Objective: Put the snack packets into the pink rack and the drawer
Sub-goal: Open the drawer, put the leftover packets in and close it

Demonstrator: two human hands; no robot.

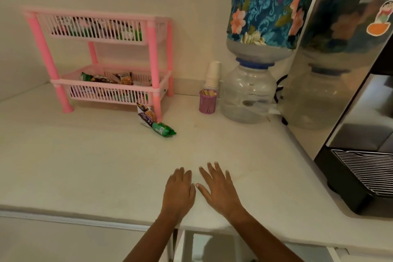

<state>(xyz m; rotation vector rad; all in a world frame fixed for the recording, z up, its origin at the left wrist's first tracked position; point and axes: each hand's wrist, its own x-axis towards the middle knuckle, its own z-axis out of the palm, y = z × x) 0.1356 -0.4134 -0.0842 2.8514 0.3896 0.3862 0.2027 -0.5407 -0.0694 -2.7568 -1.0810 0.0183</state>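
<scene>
A pink two-tier rack (155, 59) stands at the back left of the white counter, with several snack packets in both baskets. By its front right leg a purple and white packet (145, 115) leans, and a green packet (164, 129) lies flat next to it. My left hand (179, 190) and my right hand (219, 187) rest palm down, side by side, near the counter's front edge, fingers spread, holding nothing. Below the counter edge, under my arms, part of a white drawer or cabinet (204, 244) shows.
A water dispenser jug (248, 93) with a floral-covered bottle (272, 4) stands at the back right. A purple cup of sticks (208, 101) and a stack of white cups (212, 74) sit beside it. A black and steel coffee machine (350, 134) fills the right side.
</scene>
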